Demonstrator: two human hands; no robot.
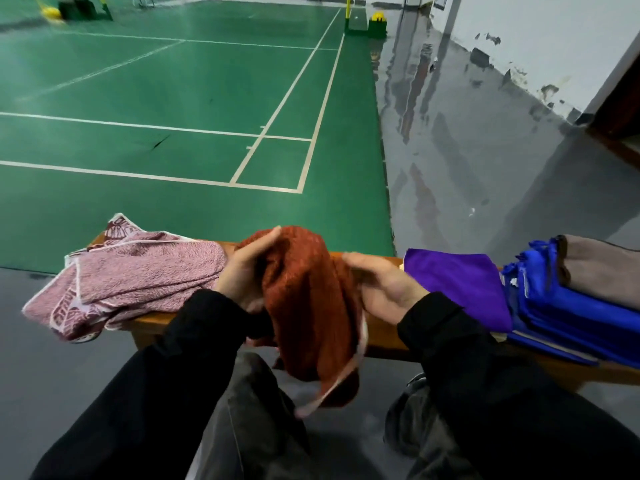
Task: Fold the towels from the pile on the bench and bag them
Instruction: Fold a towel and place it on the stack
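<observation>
The fingers of the left hand [242, 271] are curled round the upper edge of a rust-red towel [308, 306], with the thumb up on top of the cloth. The right hand [381, 285] lies palm-up against the towel's other side; its fingers look only loosely bent and seem to be feeding into a fold, but motion blur at the fingertips means I cannot tell whether they actually pinch the cloth. The towel hangs bunched between the two hands, held above the front edge of the counter [381, 341], and its pale-trimmed lower end dangles down toward the person's knees. It is not yet spread flat or folded.

To the left on the counter lies a pink towel [138, 275] with a white patterned border, crumpled and draped partly over the edge; it looks like what remains of the pile. To the right, a purple cloth [457, 282] lies flat, and beyond it a stack of blue cloth [554, 299] carries a brown-grey piece [602, 268] on top. These appear neatly folded, so I judge part of the folding is done.

No bag can be made out with certainty, so bagging seems not yet begun. Left to do, as far as I can judge: fold the red towel, then the pink one, then bag them all.
</observation>
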